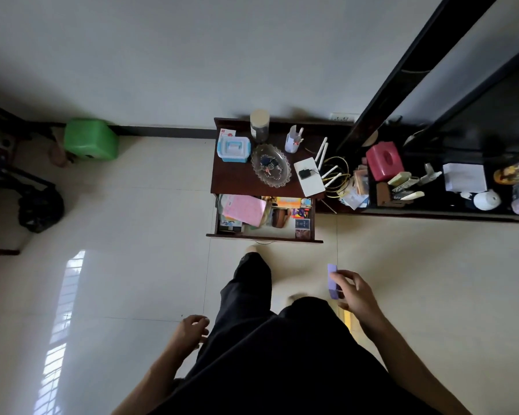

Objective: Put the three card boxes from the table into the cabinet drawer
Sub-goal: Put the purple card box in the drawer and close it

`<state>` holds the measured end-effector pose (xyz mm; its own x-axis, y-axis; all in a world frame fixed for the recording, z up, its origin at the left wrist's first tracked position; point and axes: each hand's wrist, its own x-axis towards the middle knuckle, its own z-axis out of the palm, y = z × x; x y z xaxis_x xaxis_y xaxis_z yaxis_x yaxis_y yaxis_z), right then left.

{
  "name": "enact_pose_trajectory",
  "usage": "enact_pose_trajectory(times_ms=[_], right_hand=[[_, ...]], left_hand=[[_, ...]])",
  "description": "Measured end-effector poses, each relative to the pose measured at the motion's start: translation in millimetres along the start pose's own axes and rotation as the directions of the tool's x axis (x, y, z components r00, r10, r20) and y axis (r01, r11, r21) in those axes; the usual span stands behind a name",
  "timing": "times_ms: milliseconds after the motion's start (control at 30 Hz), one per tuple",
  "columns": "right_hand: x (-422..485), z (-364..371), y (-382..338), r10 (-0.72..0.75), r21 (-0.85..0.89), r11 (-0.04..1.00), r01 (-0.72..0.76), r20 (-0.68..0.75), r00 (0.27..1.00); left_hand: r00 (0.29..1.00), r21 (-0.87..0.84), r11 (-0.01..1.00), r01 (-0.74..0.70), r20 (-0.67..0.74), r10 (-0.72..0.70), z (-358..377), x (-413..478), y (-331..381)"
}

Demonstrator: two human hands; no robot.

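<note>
My right hand [355, 295] is shut on a purple card box [332, 281], held edge-up over the floor, below and to the right of the drawer. The dark wooden cabinet's drawer [264, 238] stands pulled out, filled with a pink booklet, coloured papers and two small card boxes [302, 228] along its right side. Lower left, my left hand [192, 327] hangs beside my dark trousers with curled fingers and nothing in it.
On the cabinet top [234, 181] stand a blue-and-white plastic case [233, 148], a glass dish with keys [271, 166], a jar, a pen holder and a white router [309, 178]. A low black shelf [432, 209] with clutter runs right. A green stool [91, 139] stands at the left wall.
</note>
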<state>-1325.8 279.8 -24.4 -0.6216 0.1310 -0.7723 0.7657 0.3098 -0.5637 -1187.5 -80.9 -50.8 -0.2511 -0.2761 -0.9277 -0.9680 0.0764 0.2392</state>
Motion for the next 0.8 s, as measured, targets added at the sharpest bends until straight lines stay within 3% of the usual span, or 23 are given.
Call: enact_pose_trajectory(times_ms=[367, 567, 800], right_hand=[[38, 61, -81, -0.005, -0.042, 0.999, 0.008, 0.058, 0.998], [102, 79, -87, 0.023, -0.133, 0.991, -0.009, 0.101, 0.995], [239, 113, -47, 0.059, -0.239, 0.969, -0.057, 0.003, 0.998]], left_hand=[[0.985, 0.072, 0.986, -0.15, 0.096, 0.143, -31, 47, 170], [0.995, 0.031, 0.998, -0.056, 0.084, 0.053, -14, 105, 194], [0.993, -0.175, 0.978, 0.113, 0.04, -0.107, 32, 213, 198]])
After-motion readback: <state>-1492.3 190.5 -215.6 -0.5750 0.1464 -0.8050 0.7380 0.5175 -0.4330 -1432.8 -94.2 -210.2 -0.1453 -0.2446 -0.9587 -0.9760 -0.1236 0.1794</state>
